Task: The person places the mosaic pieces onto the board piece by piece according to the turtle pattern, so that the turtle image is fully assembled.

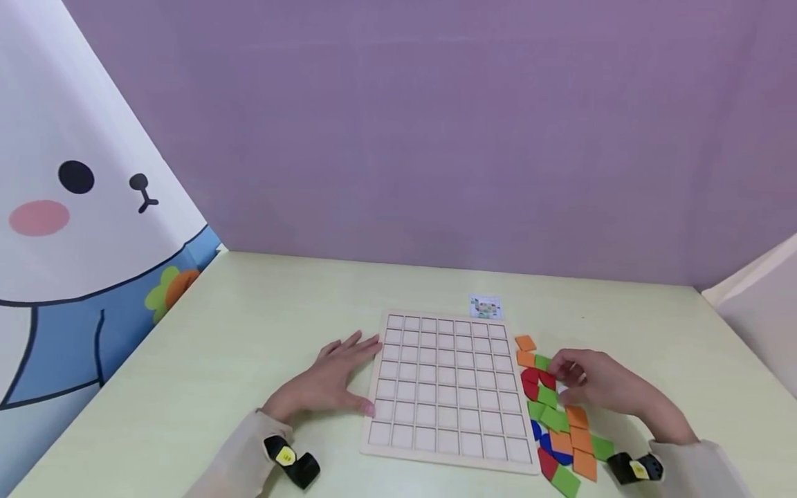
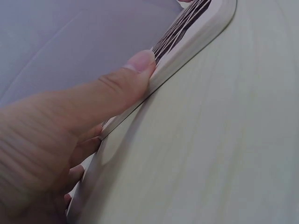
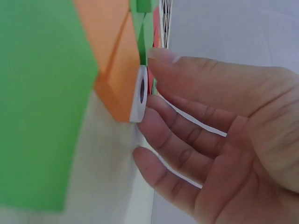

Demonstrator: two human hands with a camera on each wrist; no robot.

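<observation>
A pale wooden board (image 1: pixel 438 401) with a grid of square recesses lies on the table. My left hand (image 1: pixel 333 380) touches its left edge with spread fingers; in the left wrist view the thumb (image 2: pixel 135 67) rests against the rim. On the board's right side, my right hand (image 1: pixel 591 377) reaches over the coloured tiles, fingers bent and thumb apart, with no tile visibly held. Beneath it lie red tiles (image 1: pixel 530 382) and a green tile (image 1: pixel 547 396). The right wrist view shows a white piece with a dark round mark (image 3: pixel 139 95) near the fingertips.
Orange tiles (image 1: pixel 581 438), more green tiles (image 1: pixel 565 481) and blue tiles (image 1: pixel 563 458) lie along the board's right edge, some overlapping. A small printed card (image 1: pixel 486 306) lies beyond the board. A purple panel (image 1: pixel 436 138) rises behind the table (image 1: pixel 299 297).
</observation>
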